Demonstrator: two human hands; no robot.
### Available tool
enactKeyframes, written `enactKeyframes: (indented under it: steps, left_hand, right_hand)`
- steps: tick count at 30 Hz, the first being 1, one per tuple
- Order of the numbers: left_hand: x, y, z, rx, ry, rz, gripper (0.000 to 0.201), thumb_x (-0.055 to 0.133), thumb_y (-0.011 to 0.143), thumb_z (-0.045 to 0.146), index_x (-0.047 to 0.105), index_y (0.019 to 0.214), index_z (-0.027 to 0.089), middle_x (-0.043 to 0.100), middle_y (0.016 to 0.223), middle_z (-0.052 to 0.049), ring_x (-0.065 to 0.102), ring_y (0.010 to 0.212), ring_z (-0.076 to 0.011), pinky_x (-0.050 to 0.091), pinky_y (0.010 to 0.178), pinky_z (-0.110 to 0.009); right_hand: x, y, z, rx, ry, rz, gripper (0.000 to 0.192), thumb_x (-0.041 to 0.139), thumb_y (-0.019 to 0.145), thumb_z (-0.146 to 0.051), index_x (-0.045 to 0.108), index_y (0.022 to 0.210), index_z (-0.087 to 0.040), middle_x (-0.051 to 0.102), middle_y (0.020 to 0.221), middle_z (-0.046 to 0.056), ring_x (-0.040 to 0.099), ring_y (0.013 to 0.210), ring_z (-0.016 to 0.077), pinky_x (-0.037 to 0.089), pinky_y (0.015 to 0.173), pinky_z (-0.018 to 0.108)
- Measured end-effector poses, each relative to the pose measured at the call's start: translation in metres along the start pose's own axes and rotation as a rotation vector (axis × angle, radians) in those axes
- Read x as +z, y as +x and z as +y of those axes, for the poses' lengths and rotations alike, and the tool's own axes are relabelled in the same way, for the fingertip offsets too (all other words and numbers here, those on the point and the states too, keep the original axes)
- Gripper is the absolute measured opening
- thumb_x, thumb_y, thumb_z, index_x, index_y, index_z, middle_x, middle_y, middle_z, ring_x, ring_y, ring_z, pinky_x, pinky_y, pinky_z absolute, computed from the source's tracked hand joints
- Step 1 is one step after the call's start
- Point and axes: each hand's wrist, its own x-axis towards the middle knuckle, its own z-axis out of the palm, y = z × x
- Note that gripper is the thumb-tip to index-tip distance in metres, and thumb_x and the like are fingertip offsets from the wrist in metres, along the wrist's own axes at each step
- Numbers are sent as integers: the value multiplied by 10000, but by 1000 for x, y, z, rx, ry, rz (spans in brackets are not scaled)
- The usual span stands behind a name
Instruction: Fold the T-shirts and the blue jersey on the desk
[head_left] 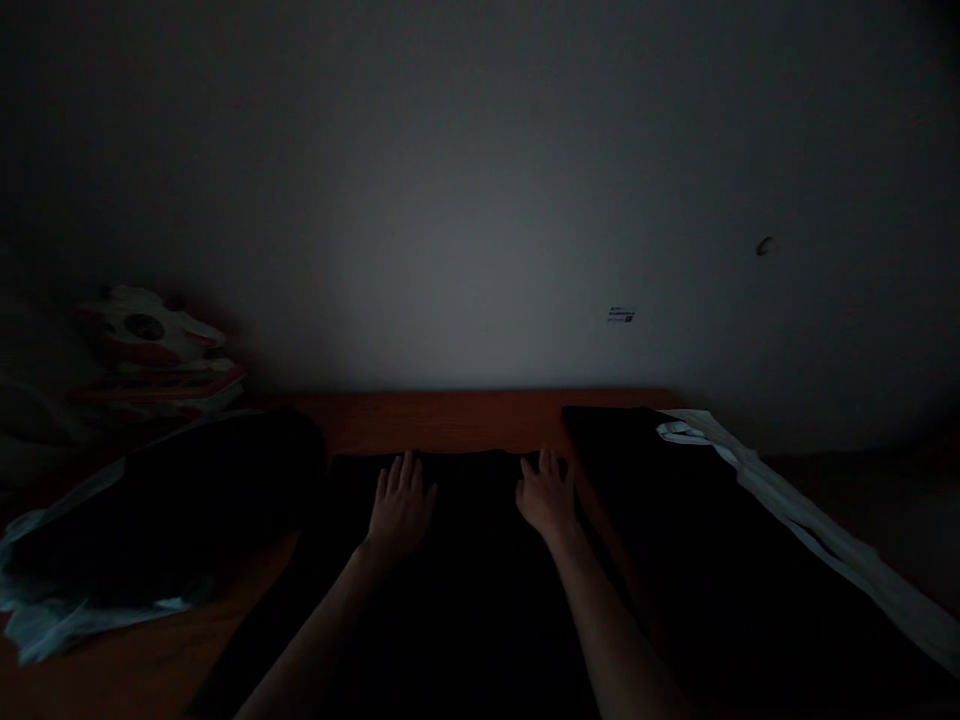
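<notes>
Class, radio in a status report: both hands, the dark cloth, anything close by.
Left hand and right hand flat, open, on dark cloth. Cloth spread on wooden table. Dark piles either side; nothing between hands.

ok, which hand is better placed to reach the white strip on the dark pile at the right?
Right. The right hand lies flat on the dark cloth nearest the dark pile carrying the white strip; the left hand would likely have to cross over.
</notes>
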Motion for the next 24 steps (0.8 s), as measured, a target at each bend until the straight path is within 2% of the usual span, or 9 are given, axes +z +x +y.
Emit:
enactKeyframes:
  steps: [2, 3, 6, 9, 11, 14, 17, 20, 24]
  left_hand:
    - [13, -9, 30, 161, -80, 64, 575, 306, 1027, 382, 459, 1486, 70, 366, 1605, -195, 357, 1485, -325, 310, 1196, -521]
    - [20, -14, 39, 233, -106, 73, 568, 294, 1032, 378, 451, 1494, 88, 381, 1601, -181, 361, 1485, -309, 310, 1199, -523]
    - [33, -22, 45, 358, -132, 59, 583, 289, 1037, 425, 426, 1513, 118, 400, 1594, -159, 360, 1488, -284, 302, 1206, -529]
    - [35, -19, 18, 308, -113, 53, 649, 324, 1021, 520, 420, 1517, 112, 392, 1595, -164, 353, 1491, -288, 309, 1208, -513]
    - [32, -15, -11, 210, -73, 53, 658, 346, 1012, 528, 442, 1502, 99, 390, 1589, -182, 353, 1487, -316, 312, 1199, -536]
    - [30, -14, -61, 94, -18, 42, 568, 369, 1010, 455, 526, 1445, 125, 433, 1562, -192, 364, 1474, -354, 317, 1179, -582]
    - [31, -18, -97, 144, -9, 19, 463, 362, 1002, 346, 613, 1365, 205, 493, 1535, -140, 360, 1479, -328, 307, 1189, -573]
    - [34, -20, -106, 109, -20, 50, 497, 380, 989, 376, 592, 1382, 157, 490, 1534, -156, 404, 1459, -308, 321, 1199, -533]
    - [32, -16, -95, -38, -56, 108, 559, 386, 985, 414, 580, 1367, 56, 525, 1494, -198, 505, 1391, -302, 376, 1181, -492]
  right_hand:
    - [11, -7, -24, -94, 100, 98, 527, 408, 1011, -358, 490, 1493, -162, 252, 1654, 194, 232, 1526, 348, 180, 1186, 603]
    - [18, -10, -33, -154, 136, 105, 520, 379, 1026, -371, 480, 1501, -186, 261, 1656, 171, 243, 1528, 312, 172, 1203, 568]
    - [38, -16, -39, -250, 174, 67, 540, 362, 1035, -431, 434, 1533, -234, 299, 1648, 133, 263, 1525, 272, 158, 1224, 521]
    - [43, -12, -24, -293, 161, 55, 582, 368, 1025, -511, 411, 1545, -255, 300, 1649, 119, 261, 1526, 265, 152, 1230, 509]
    - [41, -6, -11, -282, 145, 61, 606, 357, 1021, -539, 411, 1546, -241, 309, 1645, 121, 267, 1524, 267, 159, 1229, 503]
    - [42, 4, 5, -215, 110, 82, 615, 353, 1021, -532, 433, 1535, -204, 339, 1629, 140, 290, 1515, 287, 193, 1218, 496]
    - [48, 12, 15, -185, 94, 119, 613, 354, 1019, -520, 463, 1516, -178, 369, 1613, 153, 314, 1504, 291, 241, 1202, 479]
    - [55, 18, 21, -194, 120, 139, 610, 358, 1014, -511, 491, 1494, -158, 390, 1601, 161, 333, 1496, 290, 273, 1192, 464]
    - [61, 23, 25, -218, 172, 164, 592, 381, 1004, -495, 530, 1458, -144, 434, 1574, 172, 362, 1481, 292, 278, 1191, 474]
